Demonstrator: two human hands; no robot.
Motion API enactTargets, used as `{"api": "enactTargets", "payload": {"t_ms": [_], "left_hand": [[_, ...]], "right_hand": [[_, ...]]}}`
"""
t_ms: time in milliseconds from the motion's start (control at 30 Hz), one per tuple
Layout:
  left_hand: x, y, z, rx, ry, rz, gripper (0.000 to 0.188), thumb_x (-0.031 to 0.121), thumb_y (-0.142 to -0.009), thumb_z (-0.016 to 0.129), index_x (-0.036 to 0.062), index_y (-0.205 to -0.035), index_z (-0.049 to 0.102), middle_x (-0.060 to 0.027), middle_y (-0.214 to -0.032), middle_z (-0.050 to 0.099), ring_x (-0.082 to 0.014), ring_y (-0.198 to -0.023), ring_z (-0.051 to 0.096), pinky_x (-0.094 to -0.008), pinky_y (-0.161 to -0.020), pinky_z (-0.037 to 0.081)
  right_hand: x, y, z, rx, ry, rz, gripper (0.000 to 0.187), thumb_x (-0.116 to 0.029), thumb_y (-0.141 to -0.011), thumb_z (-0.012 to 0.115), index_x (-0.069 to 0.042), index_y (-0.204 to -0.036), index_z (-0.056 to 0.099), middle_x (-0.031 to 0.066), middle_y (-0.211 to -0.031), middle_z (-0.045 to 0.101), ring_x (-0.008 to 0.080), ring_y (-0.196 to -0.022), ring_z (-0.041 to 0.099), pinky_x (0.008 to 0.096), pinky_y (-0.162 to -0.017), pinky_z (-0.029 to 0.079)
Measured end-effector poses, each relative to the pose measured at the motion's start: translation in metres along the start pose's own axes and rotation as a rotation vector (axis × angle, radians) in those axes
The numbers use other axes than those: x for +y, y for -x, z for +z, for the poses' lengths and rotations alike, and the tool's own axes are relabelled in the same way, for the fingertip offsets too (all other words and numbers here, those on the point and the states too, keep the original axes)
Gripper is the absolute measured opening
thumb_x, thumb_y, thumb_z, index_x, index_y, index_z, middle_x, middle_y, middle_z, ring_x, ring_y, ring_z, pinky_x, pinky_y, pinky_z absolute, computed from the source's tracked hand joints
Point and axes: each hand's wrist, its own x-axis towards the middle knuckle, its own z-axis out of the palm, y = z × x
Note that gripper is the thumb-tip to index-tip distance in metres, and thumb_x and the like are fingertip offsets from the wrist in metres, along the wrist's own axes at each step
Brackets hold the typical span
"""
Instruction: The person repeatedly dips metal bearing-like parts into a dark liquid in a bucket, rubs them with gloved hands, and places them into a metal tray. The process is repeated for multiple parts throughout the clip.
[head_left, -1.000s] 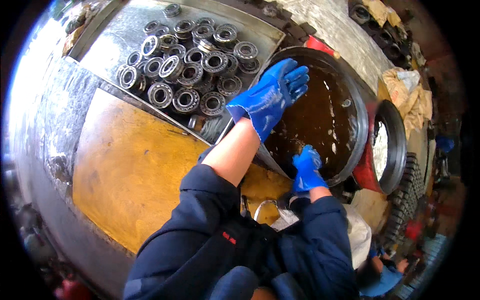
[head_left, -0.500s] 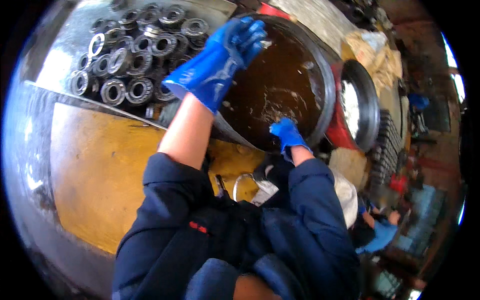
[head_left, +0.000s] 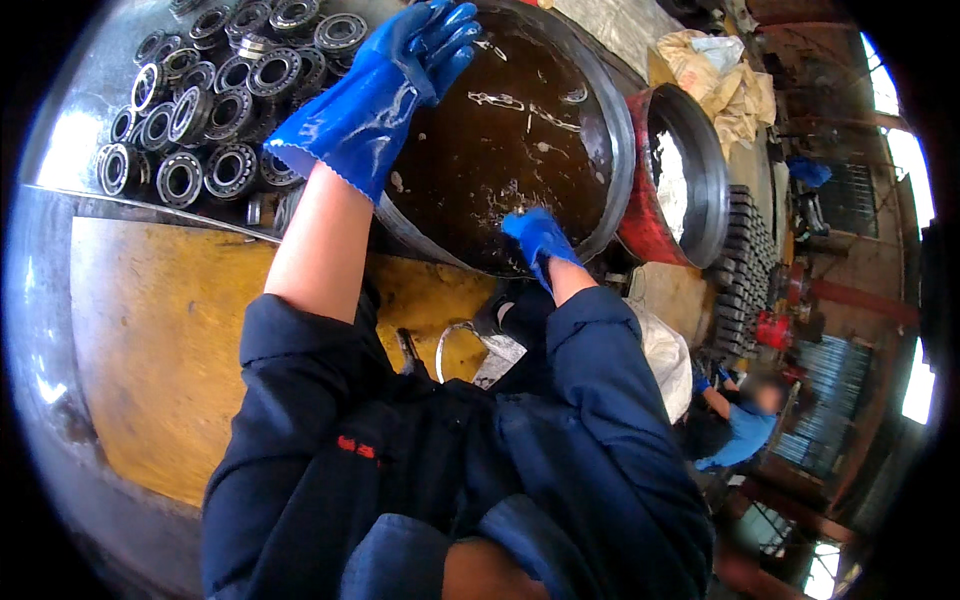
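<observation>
A wide round drum (head_left: 625, 170) holds dark brown liquid with pale froth and streaks on it. My left hand (head_left: 415, 60), in a long blue rubber glove, is raised over the drum's left rim beside a heap of roller bearings (head_left: 232, 170). Its fingers are loosely bent and a little apart, and no object shows in them. My right hand (head_left: 540, 240), also in a blue glove, is low in the near part of the drum, at the liquid. Those fingers look curled together; whatever they may grip is hidden. Ripples and froth lie just beyond them.
The bearings lie on a metal table (head_left: 75, 140) above a yellow board (head_left: 160, 340). Right of the drum stand a red drum (head_left: 640, 200), tan sacking (head_left: 700, 75) and rows of dark metal parts (head_left: 742, 270). A co-worker in a blue shirt (head_left: 745, 435) is farther right.
The whole view has shifted, so the drum and bearings sit farther left and higher. Both hands keep about the same places relative to the drum. More streaks show on the liquid.
</observation>
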Motion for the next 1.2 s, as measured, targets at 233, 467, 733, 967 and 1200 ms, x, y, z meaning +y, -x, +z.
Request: {"api": "enactTargets", "payload": {"t_ms": [233,467,733,967,1200], "left_hand": [[0.005,0.004,-0.006,-0.057,-0.006,-0.018,0.032,0.028,-0.105,0.057,0.0143,-0.133,0.066,-0.0071,-0.134,0.071,-0.0271,-0.116,0.071,-0.04,-0.084,0.063],[-0.001,0.017,0.011,0.005,0.096,-0.014,0.028,0.029,-0.107,0.055,0.0133,-0.126,0.066,-0.0062,-0.128,0.072,-0.0256,-0.109,0.07,-0.0414,-0.093,0.057],[-0.001,0.021,0.006,-0.035,0.065,0.005,0.03,0.029,-0.108,0.052,0.0141,-0.132,0.063,-0.0063,-0.131,0.071,-0.0242,-0.113,0.069,-0.0394,-0.093,0.056],[0.001,0.017,0.005,-0.154,0.089,0.002,0.032,0.025,-0.107,0.051,0.0138,-0.136,0.06,-0.0058,-0.133,0.069,-0.0236,-0.113,0.068,-0.0387,-0.094,0.055],[0.002,0.022,0.004,-0.068,0.069,0.014,0.031,0.023,-0.106,0.052,0.0127,-0.133,0.063,-0.006,-0.129,0.071,-0.0234,-0.112,0.069,-0.0385,-0.094,0.056]], "right_hand": [[-0.048,-0.007,0.012,-0.121,1.48,-0.35,0.041,-0.035,-0.078,0.078,-0.014,-0.114,0.076,0.0156,-0.116,0.075,0.0394,-0.109,0.071,0.0506,-0.091,0.057],[0.03,-0.035,-0.01,0.138,0.443,-0.059,0.038,-0.034,-0.081,0.075,-0.008,-0.109,0.076,0.0213,-0.118,0.073,0.0423,-0.109,0.07,0.0504,-0.088,0.054],[-0.045,-0.01,0.013,-0.078,1.572,-0.397,0.032,-0.031,-0.086,0.073,-0.016,-0.113,0.077,0.0163,-0.119,0.074,0.0352,-0.112,0.071,0.0517,-0.094,0.057],[0.03,-0.034,-0.016,0.103,0.499,-0.09,0.053,-0.04,-0.079,0.071,-0.006,-0.121,0.072,0.0231,-0.122,0.071,0.0433,-0.116,0.067,0.0468,-0.096,0.054],[-0.045,-0.004,0.007,-0.097,1.498,-0.351,0.035,-0.02,-0.078,0.078,-0.015,-0.112,0.078,0.014,-0.113,0.076,0.0351,-0.109,0.072,0.0475,-0.091,0.058]]}}
